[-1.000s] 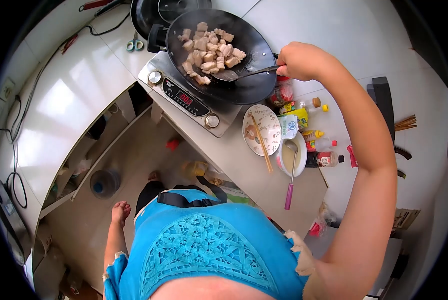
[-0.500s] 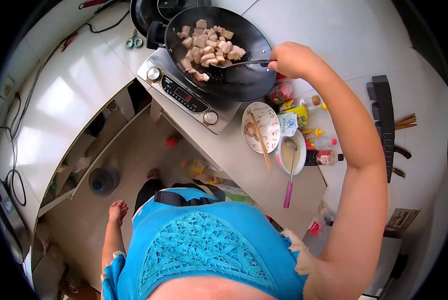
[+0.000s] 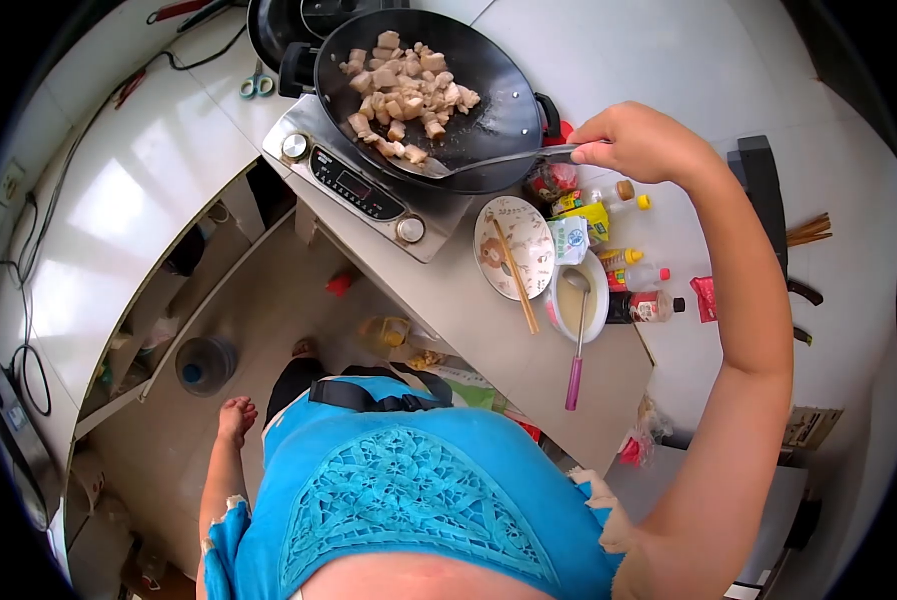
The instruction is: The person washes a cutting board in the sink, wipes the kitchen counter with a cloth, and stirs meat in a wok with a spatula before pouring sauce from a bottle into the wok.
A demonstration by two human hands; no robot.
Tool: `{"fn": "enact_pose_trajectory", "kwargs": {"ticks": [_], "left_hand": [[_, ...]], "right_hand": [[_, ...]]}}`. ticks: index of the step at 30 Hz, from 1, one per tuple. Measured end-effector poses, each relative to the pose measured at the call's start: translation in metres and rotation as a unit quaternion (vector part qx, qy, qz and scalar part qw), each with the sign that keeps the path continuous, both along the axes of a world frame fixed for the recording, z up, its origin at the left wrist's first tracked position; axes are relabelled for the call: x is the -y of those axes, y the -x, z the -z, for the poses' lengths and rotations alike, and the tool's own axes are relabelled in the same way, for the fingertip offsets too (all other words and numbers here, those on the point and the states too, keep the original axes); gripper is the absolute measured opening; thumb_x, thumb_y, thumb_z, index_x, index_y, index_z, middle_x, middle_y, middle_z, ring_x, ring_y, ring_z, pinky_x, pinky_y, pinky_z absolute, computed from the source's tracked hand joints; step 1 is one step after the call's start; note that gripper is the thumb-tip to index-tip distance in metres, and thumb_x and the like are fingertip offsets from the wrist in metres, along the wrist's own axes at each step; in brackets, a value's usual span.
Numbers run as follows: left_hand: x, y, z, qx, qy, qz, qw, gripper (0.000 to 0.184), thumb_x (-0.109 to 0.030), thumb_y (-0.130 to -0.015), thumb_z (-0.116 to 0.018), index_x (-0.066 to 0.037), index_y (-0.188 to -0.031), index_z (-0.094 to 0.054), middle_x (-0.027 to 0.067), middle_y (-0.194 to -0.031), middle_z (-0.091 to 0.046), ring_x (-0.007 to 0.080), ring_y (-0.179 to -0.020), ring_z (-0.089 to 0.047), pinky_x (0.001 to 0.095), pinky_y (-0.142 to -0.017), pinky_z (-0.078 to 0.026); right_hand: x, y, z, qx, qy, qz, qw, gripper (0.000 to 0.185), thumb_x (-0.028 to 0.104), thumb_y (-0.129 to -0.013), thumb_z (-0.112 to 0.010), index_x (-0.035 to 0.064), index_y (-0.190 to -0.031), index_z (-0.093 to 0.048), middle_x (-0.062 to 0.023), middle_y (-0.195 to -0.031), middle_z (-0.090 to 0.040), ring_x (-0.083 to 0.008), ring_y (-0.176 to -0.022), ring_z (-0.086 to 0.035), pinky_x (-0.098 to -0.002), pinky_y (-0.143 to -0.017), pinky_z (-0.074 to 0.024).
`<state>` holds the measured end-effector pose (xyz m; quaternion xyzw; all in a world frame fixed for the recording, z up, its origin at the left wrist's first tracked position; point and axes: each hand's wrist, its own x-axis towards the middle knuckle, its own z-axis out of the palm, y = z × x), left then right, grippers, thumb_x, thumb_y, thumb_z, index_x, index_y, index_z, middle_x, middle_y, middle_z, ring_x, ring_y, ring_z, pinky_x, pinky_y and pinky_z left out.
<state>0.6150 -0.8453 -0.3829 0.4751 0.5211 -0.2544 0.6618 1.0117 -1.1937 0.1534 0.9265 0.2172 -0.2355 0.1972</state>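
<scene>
A black wok stands on a silver cooker with several chunks of pale, lightly browned meat in it. My right hand, at the wok's right side, is closed round the handle of a metal spatula. The spatula's blade rests low in the wok, beside the lowest pieces of meat. Down at the left of my body hangs my left hand, away from the counter, its fingers curled; whether they hold anything is too small to tell.
Right of the cooker are a patterned bowl with chopsticks, a white bowl with a purple-handled ladle, and several bottles. Scissors lie left of the wok. A knife rack stands at the right.
My right hand has moved right and slightly down, drawing the spatula from among the meat to the wok's lower edge. The meat is spread differently. My left hand has barely moved.
</scene>
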Motion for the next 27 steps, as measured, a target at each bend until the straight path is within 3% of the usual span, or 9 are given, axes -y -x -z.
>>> {"fn": "enact_pose_trajectory", "kwargs": {"ticks": [3, 5, 8, 14, 15, 18, 20, 24, 27], "left_hand": [[0.000, -0.002, 0.006, 0.011, 0.003, -0.003, 1.000, 0.016, -0.019, -0.091, -0.047, -0.010, -0.099, -0.057, 0.0033, -0.085, -0.061, 0.0133, -0.071, -0.060, 0.0240, -0.062, -0.049], [0.003, -0.009, -0.004, 0.015, 0.000, -0.001, 1.000, 0.015, -0.018, -0.091, -0.046, -0.010, -0.098, -0.057, 0.0035, -0.085, -0.061, 0.0133, -0.070, -0.060, 0.0233, -0.061, -0.049], [0.004, -0.013, -0.015, 0.035, 0.006, -0.018, 0.999, 0.014, -0.017, -0.091, -0.046, -0.010, -0.096, -0.057, 0.0034, -0.084, -0.061, 0.0131, -0.068, -0.060, 0.0225, -0.060, -0.048], [-0.007, -0.002, 0.024, 0.010, 0.015, 0.008, 1.000, 0.012, -0.018, -0.090, -0.048, -0.011, -0.096, -0.056, 0.0027, -0.082, -0.060, 0.0135, -0.068, -0.059, 0.0229, -0.059, -0.048], [-0.005, -0.005, 0.024, 0.012, 0.015, 0.010, 1.000, 0.012, -0.018, -0.090, -0.048, -0.011, -0.095, -0.056, 0.0026, -0.082, -0.060, 0.0135, -0.068, -0.059, 0.0231, -0.059, -0.048], [0.000, -0.008, 0.020, 0.016, 0.014, 0.017, 1.000, 0.012, -0.018, -0.090, -0.048, -0.011, -0.095, -0.056, 0.0025, -0.082, -0.060, 0.0135, -0.068, -0.059, 0.0236, -0.059, -0.048], [0.003, -0.017, 0.014, 0.024, 0.013, 0.026, 0.999, 0.012, -0.018, -0.090, -0.048, -0.011, -0.095, -0.056, 0.0024, -0.082, -0.060, 0.0135, -0.068, -0.059, 0.0240, -0.059, -0.048], [0.006, -0.021, 0.013, 0.045, 0.020, 0.005, 0.999, 0.013, -0.018, -0.091, -0.047, -0.010, -0.096, -0.055, 0.0026, -0.082, -0.059, 0.0133, -0.067, -0.058, 0.0246, -0.060, -0.048], [0.009, -0.022, -0.018, 0.035, 0.011, -0.011, 0.999, 0.012, -0.016, -0.091, -0.045, -0.011, -0.095, -0.055, 0.0027, -0.082, -0.059, 0.0130, -0.067, -0.058, 0.0245, -0.060, -0.049]], "right_hand": [[-0.029, -0.001, 0.057, 0.041, 0.019, -0.063, 0.997, 0.028, 0.027, -0.088, -0.052, 0.0021, -0.093, -0.063, -0.0172, -0.084, -0.064, -0.0327, -0.083, -0.061, -0.0394, -0.073, -0.0475], [-0.035, -0.022, 0.106, 0.110, 0.041, -0.041, 0.992, 0.026, 0.028, -0.089, -0.050, 0.0064, -0.088, -0.064, -0.0160, -0.084, -0.065, -0.0329, -0.085, -0.061, -0.0417, -0.072, -0.0491], [-0.030, -0.041, 0.097, 0.229, 0.005, -0.006, 0.973, 0.019, 0.008, -0.074, -0.053, 0.0075, -0.084, -0.069, -0.0144, -0.088, -0.067, -0.0274, -0.084, -0.065, -0.0367, -0.070, -0.0521], [0.005, -0.024, 0.054, 0.386, 0.032, -0.256, 0.885, 0.021, 0.010, -0.074, -0.054, 0.0124, -0.090, -0.068, -0.0072, -0.075, -0.064, -0.0236, -0.076, -0.064, -0.0374, -0.063, -0.0509], [0.013, -0.020, 0.048, 0.394, 0.035, -0.282, 0.874, 0.015, 0.016, -0.080, -0.058, 0.0156, -0.095, -0.061, -0.0085, -0.073, -0.057, -0.0253, -0.073, -0.060, -0.0385, -0.063, -0.0484], [0.043, -0.013, 0.028, 0.343, 0.099, -0.162, 0.920, 0.020, 0.016, -0.081, -0.059, 0.0149, -0.100, -0.062, -0.0082, -0.077, -0.061, -0.0252, -0.079, -0.061, -0.0385, -0.067, -0.0484], [0.060, -0.013, 0.015, 0.284, 0.085, -0.065, 0.953, 0.026, 0.017, -0.082, -0.058, 0.0217, -0.106, -0.064, -0.0070, -0.085, -0.065, -0.0238, -0.081, -0.063, -0.0363, -0.066, -0.0498], [0.089, -0.050, 0.015, 0.184, 0.105, 0.075, 0.974, 0.018, 0.024, -0.082, -0.061, 0.0174, -0.097, -0.067, -0.0050, -0.085, -0.066, -0.0220, -0.077, -0.062, -0.0353, -0.065, -0.0489], [0.098, -0.105, 0.062, 0.077, 0.077, 0.237, 0.965, 0.023, 0.034, -0.080, -0.063, 0.0131, -0.087, -0.068, -0.0046, -0.083, -0.066, -0.0213, -0.076, -0.062, -0.0348, -0.064, -0.0480]]}}
